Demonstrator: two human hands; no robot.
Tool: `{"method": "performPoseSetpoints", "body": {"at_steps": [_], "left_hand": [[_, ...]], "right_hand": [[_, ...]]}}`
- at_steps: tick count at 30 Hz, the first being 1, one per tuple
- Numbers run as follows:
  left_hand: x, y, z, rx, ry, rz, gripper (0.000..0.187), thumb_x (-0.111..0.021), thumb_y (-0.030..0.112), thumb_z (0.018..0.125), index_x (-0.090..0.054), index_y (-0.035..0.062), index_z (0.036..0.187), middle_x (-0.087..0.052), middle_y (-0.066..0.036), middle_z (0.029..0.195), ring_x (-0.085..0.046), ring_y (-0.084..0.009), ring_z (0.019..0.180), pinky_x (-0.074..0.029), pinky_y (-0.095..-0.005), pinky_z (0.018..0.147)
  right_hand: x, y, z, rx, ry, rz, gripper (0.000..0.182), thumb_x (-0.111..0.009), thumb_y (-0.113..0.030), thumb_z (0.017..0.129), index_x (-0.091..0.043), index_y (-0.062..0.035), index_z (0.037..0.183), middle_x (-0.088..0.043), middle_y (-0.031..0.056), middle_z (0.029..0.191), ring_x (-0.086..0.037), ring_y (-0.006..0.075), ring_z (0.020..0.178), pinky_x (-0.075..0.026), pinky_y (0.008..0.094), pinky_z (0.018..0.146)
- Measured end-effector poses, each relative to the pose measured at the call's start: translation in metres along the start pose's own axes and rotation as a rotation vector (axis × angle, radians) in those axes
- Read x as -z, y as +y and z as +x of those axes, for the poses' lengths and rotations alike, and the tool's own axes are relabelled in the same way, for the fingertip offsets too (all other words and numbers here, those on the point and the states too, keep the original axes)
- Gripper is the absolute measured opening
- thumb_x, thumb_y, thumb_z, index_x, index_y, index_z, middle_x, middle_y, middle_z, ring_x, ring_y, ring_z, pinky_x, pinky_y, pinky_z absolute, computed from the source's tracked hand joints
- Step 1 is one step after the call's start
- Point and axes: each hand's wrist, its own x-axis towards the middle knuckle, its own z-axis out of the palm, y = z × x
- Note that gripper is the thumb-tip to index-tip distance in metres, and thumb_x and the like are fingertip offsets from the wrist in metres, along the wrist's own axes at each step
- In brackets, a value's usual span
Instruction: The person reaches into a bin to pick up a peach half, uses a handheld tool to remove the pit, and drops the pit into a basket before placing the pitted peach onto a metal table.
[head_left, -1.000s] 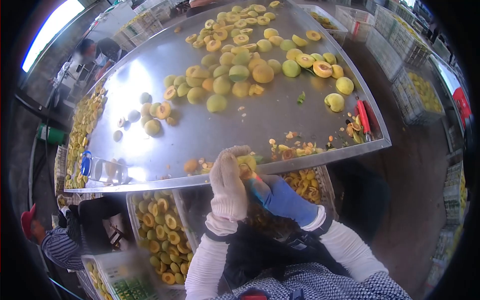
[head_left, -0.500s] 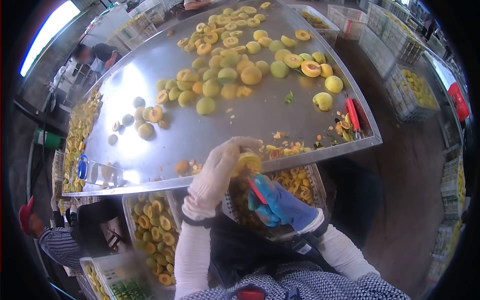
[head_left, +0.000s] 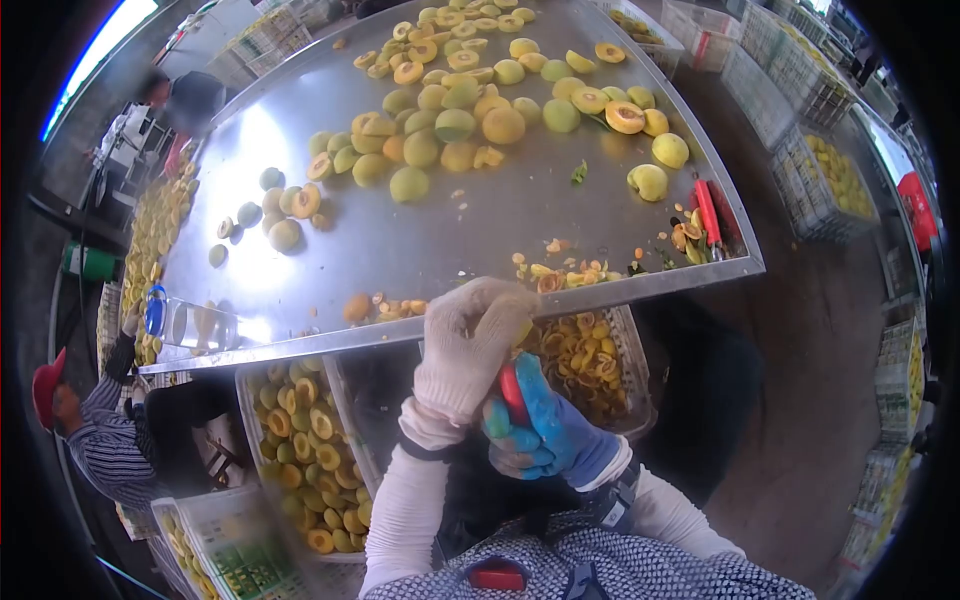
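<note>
My left hand (head_left: 468, 345), in a white knit glove, is closed around a yellow fruit (head_left: 522, 332) at the table's front edge; its fingers hide most of the fruit. My right hand (head_left: 550, 425), in a blue glove, grips a red-handled tool (head_left: 513, 394) just below and right of the left hand. The tool's working end is hidden by the left hand. Behind the hands, fruit scraps (head_left: 570, 275) lie along the metal table (head_left: 380, 255). Whole and halved fruits (head_left: 420, 150) are spread farther back.
Below the table stand a crate of halved fruit (head_left: 310, 450) and a crate of peelings (head_left: 588, 370). A second red-handled tool (head_left: 707, 212) lies at the right corner. A clear bottle (head_left: 195, 325) rests at left. Co-workers (head_left: 115, 440) are on the left side.
My left hand has turned and wrapped further over the fruit, hiding more of it. My right hand has shifted slightly left. The co-worker at lower left has stretched an arm towards the table.
</note>
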Motion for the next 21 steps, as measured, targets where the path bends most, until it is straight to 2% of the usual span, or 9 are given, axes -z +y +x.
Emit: {"method": "performPoseSetpoints", "body": {"at_steps": [2, 3, 6, 8, 12, 16, 18, 20, 21], "left_hand": [[-0.006, -0.007, -0.002, -0.074, 0.159, -0.007, 0.029, -0.054, 0.017, 0.104, -0.074, -0.0026, 0.097, -0.072, -0.007, 0.090, -0.066, -0.0152, 0.085, -0.052, -0.0288, 0.080], [-0.005, -0.004, -0.003, -0.067, 0.162, -0.011, 0.029, -0.054, 0.017, 0.104, -0.074, -0.0026, 0.097, -0.072, -0.007, 0.090, -0.066, -0.0152, 0.085, -0.052, -0.0288, 0.080], [0.008, 0.006, -0.002, 0.105, 0.030, 0.020, 0.036, -0.055, 0.029, 0.104, -0.073, -0.0016, 0.101, -0.073, -0.009, 0.096, -0.067, -0.0165, 0.088, -0.053, -0.0284, 0.081], [0.023, 0.004, 0.000, 0.133, -0.166, -0.317, 0.048, -0.056, 0.044, 0.101, -0.072, -0.0009, 0.106, -0.072, -0.011, 0.100, -0.068, -0.0188, 0.090, -0.054, -0.0298, 0.083], [0.013, 0.003, -0.007, 0.165, -0.110, -0.423, 0.054, -0.057, 0.049, 0.099, -0.072, -0.0017, 0.106, -0.071, -0.011, 0.096, -0.068, -0.0190, 0.093, -0.055, -0.0311, 0.082], [0.018, 0.011, -0.002, 0.217, -0.176, -0.150, 0.046, -0.063, 0.042, 0.097, -0.075, -0.0020, 0.099, -0.070, -0.009, 0.091, -0.069, -0.0164, 0.086, -0.056, -0.0282, 0.076], [0.023, 0.019, 0.009, 0.305, -0.432, 0.064, 0.024, -0.073, 0.020, 0.090, -0.078, -0.0014, 0.100, -0.073, -0.006, 0.087, -0.066, -0.0123, 0.078, -0.053, -0.0263, 0.073], [0.026, 0.021, 0.012, 0.364, -0.477, 0.096, 0.027, -0.074, 0.021, 0.090, -0.078, -0.0016, 0.102, -0.073, -0.006, 0.087, -0.067, -0.0128, 0.079, -0.053, -0.0276, 0.073], [0.025, 0.014, 0.010, 0.330, -0.465, 0.002, 0.027, -0.073, 0.023, 0.090, -0.077, -0.0019, 0.101, -0.073, -0.007, 0.087, -0.067, -0.0127, 0.079, -0.053, -0.0275, 0.072]], "right_hand": [[-0.008, -0.013, -0.003, -0.076, 0.226, -0.205, 0.066, -0.034, -0.068, 0.107, -0.059, -0.0091, 0.094, -0.041, -0.0041, 0.057, -0.035, 0.0082, 0.042, -0.032, 0.0247, 0.042], [-0.008, -0.017, -0.004, -0.083, 0.231, -0.203, 0.066, -0.034, -0.068, 0.107, -0.059, -0.0091, 0.094, -0.041, -0.0041, 0.057, -0.035, 0.0082, 0.042, -0.032, 0.0247, 0.042], [-0.010, -0.024, -0.007, -0.085, 0.259, -0.383, 0.066, -0.034, -0.069, 0.106, -0.059, -0.0093, 0.093, -0.040, -0.0046, 0.056, -0.035, 0.0076, 0.042, -0.033, 0.0242, 0.042], [-0.021, -0.025, -0.008, -0.088, 0.260, -0.378, 0.066, -0.036, -0.070, 0.106, -0.059, -0.0093, 0.093, -0.041, -0.0045, 0.057, -0.037, 0.0069, 0.042, -0.034, 0.0235, 0.042], [-0.011, -0.027, -0.009, -0.124, 0.188, -0.278, 0.065, -0.037, -0.069, 0.106, -0.059, -0.0089, 0.094, -0.043, -0.0042, 0.058, -0.037, 0.0063, 0.043, -0.033, 0.0230, 0.043], [-0.012, -0.021, -0.016, -0.135, 0.270, -0.413, 0.063, -0.037, -0.066, 0.108, -0.057, -0.0078, 0.092, -0.043, -0.0034, 0.057, -0.036, 0.0060, 0.041, -0.033, 0.0230, 0.040], [-0.007, -0.011, -0.020, -0.136, 0.316, -0.479, 0.063, -0.036, -0.063, 0.109, -0.056, -0.0070, 0.089, -0.043, -0.0026, 0.056, -0.034, 0.0059, 0.038, -0.033, 0.0231, 0.038], [0.005, 0.001, -0.014, -0.084, 0.105, -0.078, 0.062, -0.036, -0.062, 0.109, -0.055, -0.0064, 0.090, -0.042, -0.0027, 0.056, -0.034, 0.0062, 0.038, -0.032, 0.0230, 0.038], [0.007, 0.009, -0.011, -0.081, 0.099, -0.074, 0.062, -0.036, -0.062, 0.109, -0.055, -0.0064, 0.090, -0.042, -0.0027, 0.056, -0.034, 0.0062, 0.038, -0.032, 0.0230, 0.038]]}}
